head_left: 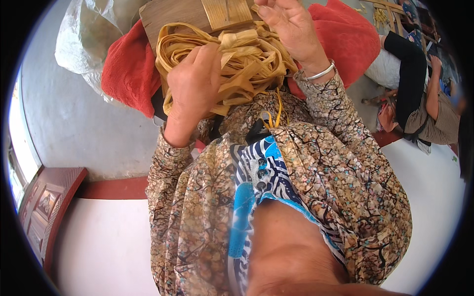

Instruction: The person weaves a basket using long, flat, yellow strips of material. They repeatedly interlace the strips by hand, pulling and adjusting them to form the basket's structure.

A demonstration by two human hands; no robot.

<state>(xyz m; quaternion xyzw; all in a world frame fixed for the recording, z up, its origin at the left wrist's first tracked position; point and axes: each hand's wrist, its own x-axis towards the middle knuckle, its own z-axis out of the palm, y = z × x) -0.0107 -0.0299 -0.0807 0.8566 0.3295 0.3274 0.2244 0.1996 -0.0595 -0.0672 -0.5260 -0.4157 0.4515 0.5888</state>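
Strips (pixel 261 66) partly behind left hand (pixel 195 81); red cloth (pixel 131 74) alongside.

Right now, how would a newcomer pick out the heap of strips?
Find the person's brown patterned jacket, large in the lower middle. Just above it, between patches of red plush cloth, the heap of flat tan strips is partly hidden by the left hand. Its loose, ribbon-like loops set it apart from the stiff brown board beyond.

Smooth, faintly glossy tan strips (pixel 244 65) of fibre-like material; a matt wooden board (pixel 173 16); plush red cloth (pixel 131 69); crinkled, shiny, translucent plastic sheeting (pixel 91 37); a polished, silver-coloured metal bangle (pixel 321 73).
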